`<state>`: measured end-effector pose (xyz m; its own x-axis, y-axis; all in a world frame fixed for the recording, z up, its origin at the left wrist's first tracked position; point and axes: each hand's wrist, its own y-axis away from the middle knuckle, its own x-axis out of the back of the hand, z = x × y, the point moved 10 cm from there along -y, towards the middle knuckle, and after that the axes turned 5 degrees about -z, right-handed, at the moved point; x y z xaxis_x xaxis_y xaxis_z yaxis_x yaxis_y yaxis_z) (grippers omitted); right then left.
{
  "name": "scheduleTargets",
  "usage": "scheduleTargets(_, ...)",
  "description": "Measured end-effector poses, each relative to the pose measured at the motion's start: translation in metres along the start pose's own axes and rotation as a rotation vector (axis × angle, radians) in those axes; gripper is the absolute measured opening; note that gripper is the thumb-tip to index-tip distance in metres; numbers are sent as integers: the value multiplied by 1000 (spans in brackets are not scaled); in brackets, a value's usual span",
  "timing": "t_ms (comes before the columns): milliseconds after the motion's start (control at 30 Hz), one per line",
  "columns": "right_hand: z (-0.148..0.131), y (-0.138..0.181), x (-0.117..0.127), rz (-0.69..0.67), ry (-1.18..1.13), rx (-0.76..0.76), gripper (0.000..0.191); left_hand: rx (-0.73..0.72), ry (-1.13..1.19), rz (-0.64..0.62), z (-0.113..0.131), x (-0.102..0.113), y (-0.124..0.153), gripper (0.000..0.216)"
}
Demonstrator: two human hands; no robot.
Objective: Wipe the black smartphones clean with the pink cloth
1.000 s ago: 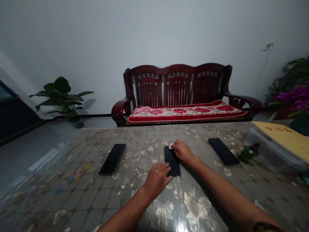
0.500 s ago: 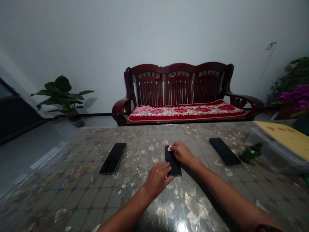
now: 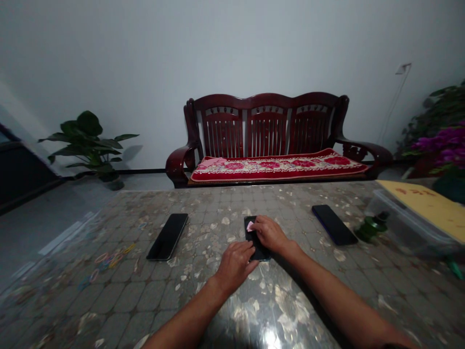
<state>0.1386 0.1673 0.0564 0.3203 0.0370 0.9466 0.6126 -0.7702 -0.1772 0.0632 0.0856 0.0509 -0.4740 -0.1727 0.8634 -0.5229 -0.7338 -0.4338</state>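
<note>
A black smartphone (image 3: 260,253) lies flat on the table in front of me. My left hand (image 3: 235,262) grips its near left edge, the thumb at the near end and the fingers at the side. In my right hand (image 3: 271,234) a small pink piece of cloth or paper (image 3: 250,226) is pinched, resting on the far part of the screen. That hand covers the phone's right side. To the left lies another black phone (image 3: 167,236), and to the right a third phone (image 3: 334,225) with a bluish edge.
Several coloured rubber bands (image 3: 112,259) lie at the left. A green spray bottle (image 3: 371,228) stands beside a clear plastic box (image 3: 403,223) with a yellow sheet (image 3: 425,203) on it. Past the patterned tabletop (image 3: 145,300) stands a wooden bench (image 3: 271,104).
My right hand has moved the pink piece slightly toward me over the screen. My left hand keeps its hold. The whole view has shifted a little.
</note>
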Motion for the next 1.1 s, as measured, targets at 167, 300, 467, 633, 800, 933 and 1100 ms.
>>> scheduleTargets(167, -2, 14, 0, -30, -84, -13, 32, -1, 11, -5, 1, -1, -1, 20)
scheduleTargets(300, 8, 27, 6, 61, -115, -95, 31, -10, 2, 33, 0, -2, -2, 22)
scheduleTargets(467, 14, 28, 9, 137, -86, -124, 31, -10, -29, 50, -2, -2, -4, 25)
scheduleTargets(633, 5, 30, 6, 48, -130, -41, 31, -2, -24, 34, -5, 0, -3, 21)
scheduleTargets(800, 18, 37, 16, 186, -115, -76, 34, -29, -34, 41, -6, 3, -2, 22)
scheduleTargets(933, 22, 37, 18, 248, -100, -67, 35, -44, -38, 37, -4, 6, -5, 25)
scheduleTargets(1100, 7, 36, 14, 230, -255, 96, 33, -50, -48, 26, 0, 9, -9, 16)
